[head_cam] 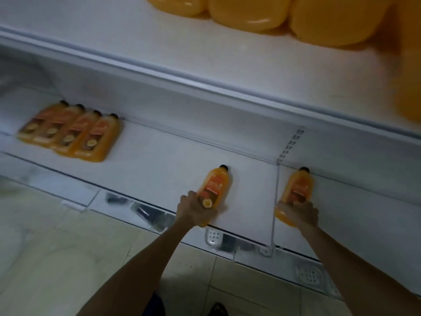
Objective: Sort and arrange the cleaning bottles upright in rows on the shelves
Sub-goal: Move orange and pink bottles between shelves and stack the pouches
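Observation:
My left hand [195, 207] grips the lower part of an orange cleaning bottle [216, 184] with a black cap, at the front of the low white shelf [159, 156]. My right hand [301, 213] grips the base of a second orange bottle [297, 188], just right of the shelf's upright divider [276, 197]. Both bottles point their caps toward the shelf's back. A tight row of several matching bottles [70, 132] stands at the shelf's far left.
The shelf above [159, 37] carries large orange containers [250, 12] at the top and right. Clear plastic price-tag holders [213, 237] hang along the low shelf's front edge. Pale floor tiles [57, 258] lie below, with my shoe [217, 310] at the bottom.

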{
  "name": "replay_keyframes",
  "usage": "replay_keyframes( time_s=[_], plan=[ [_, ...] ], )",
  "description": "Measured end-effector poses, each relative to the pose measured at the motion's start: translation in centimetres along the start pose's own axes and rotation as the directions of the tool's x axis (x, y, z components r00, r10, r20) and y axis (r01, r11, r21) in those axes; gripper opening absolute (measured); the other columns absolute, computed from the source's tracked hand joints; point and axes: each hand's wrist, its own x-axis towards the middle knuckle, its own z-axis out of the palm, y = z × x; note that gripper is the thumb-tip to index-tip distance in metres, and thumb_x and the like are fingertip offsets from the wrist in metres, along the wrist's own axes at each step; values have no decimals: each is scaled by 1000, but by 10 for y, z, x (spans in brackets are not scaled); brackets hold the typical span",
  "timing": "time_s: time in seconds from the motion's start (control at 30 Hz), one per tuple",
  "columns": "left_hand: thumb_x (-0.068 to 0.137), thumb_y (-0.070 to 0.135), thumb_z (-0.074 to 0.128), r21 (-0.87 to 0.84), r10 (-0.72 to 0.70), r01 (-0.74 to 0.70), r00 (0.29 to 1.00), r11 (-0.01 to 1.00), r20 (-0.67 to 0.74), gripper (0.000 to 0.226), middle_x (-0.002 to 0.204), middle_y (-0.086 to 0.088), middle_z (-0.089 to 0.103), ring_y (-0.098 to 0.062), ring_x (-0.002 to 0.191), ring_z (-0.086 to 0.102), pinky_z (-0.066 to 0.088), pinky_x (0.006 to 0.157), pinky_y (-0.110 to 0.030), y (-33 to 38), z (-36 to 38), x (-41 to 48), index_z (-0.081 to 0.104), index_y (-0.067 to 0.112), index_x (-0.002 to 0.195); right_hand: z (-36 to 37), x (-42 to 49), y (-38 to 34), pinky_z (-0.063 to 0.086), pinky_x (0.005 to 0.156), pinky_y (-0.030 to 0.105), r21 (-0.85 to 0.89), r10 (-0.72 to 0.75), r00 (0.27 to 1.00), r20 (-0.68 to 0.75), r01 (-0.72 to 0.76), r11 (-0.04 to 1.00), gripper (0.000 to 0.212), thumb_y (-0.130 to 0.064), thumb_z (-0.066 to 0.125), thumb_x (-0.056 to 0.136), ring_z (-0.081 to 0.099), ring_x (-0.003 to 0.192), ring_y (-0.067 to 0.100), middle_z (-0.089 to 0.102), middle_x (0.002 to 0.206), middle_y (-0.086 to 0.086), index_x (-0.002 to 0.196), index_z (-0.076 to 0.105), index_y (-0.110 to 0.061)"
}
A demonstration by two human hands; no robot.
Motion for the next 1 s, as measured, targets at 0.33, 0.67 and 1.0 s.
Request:
replay_keyframes(
  time_s=[0.33, 0.67, 1.0],
  plan=[
    [72, 57, 67, 163, 44, 3, 957, 987, -286, 81, 126, -12, 46, -28, 112, 45, 40, 95, -44, -80, -103, 43, 30, 14, 130, 115, -84, -148, 44, 93, 43, 4, -295, 948, 115, 297, 955, 100, -47, 81, 66, 45, 119, 41, 41, 133, 25, 140, 31, 0],
    [81, 60, 55, 519, 285, -44, 874, 854, -395, 87, 150, -13, 27, -34, 139, 18, 17, 113, -47, -144, -209, 114, 17, 12, 144, 211, -125, -298, 41, 96, 42, 95, -543, 809, 226, 536, 839, 90, -49, 65, 81, 40, 124, 35, 39, 136, 19, 150, 12, -25],
    [76, 65, 58, 561, 513, -344, 841, 753, -174, 96, 155, -8, 15, -33, 143, 9, 12, 115, -48, -198, -260, 137, 13, 20, 148, 248, -141, -382, 45, 98, 47, 21, -491, 841, 228, 500, 866, 88, -54, 59, 85, 43, 126, 38, 34, 141, 19, 151, 9, -23]
  ],
)
